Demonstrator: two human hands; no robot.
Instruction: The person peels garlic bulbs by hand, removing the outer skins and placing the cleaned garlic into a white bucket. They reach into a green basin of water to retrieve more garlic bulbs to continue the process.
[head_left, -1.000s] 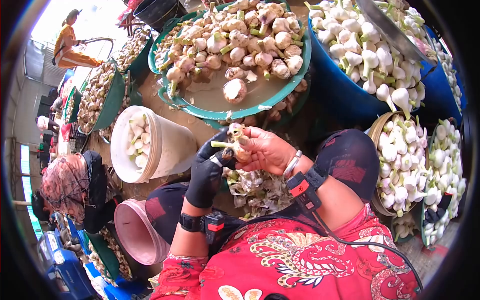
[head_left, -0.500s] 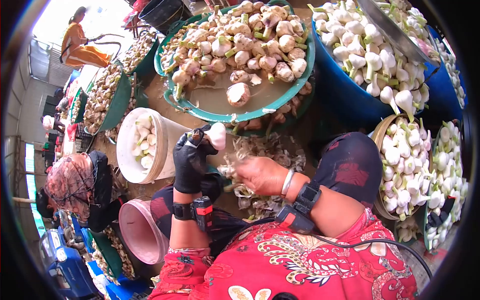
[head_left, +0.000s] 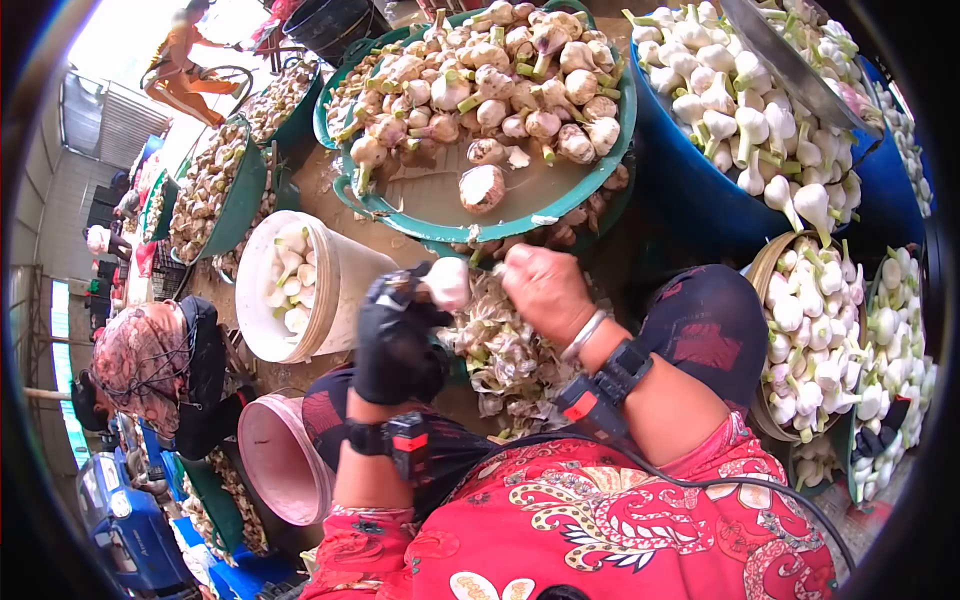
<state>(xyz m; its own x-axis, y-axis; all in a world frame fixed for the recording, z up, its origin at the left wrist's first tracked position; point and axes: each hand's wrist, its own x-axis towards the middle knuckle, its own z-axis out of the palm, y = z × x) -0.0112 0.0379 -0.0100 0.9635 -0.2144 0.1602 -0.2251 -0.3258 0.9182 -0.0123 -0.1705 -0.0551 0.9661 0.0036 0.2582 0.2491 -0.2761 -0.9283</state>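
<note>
My left hand [head_left: 392, 335], in a black glove, grips a white garlic bulb [head_left: 447, 283] between thumb and fingers, with the pale round head facing right. To the right of the bulb is my bare right hand [head_left: 548, 290], its fingers closed together and apart from the bulb; anything pinched in them is hidden. Below both hands lies a heap of papery garlic skins [head_left: 510, 360]. Just beyond them a green tub [head_left: 480, 232] holds many untrimmed garlic bulbs, with one dirty bulb [head_left: 482, 189] lying alone on its near side.
Left of my hands, a white bucket [head_left: 345, 275] on its side contains peeled bulbs. A pink bucket [head_left: 285, 460] lies below it. At right stand a blue tub [head_left: 665, 150] and a basket [head_left: 757, 290] of white garlic. A person in a patterned head covering [head_left: 140, 355] sits at left.
My right hand has moved up and slightly right. My left hand, still holding the bulb, has shifted slightly right and down. The distant person in orange has moved right and leaned over.
</note>
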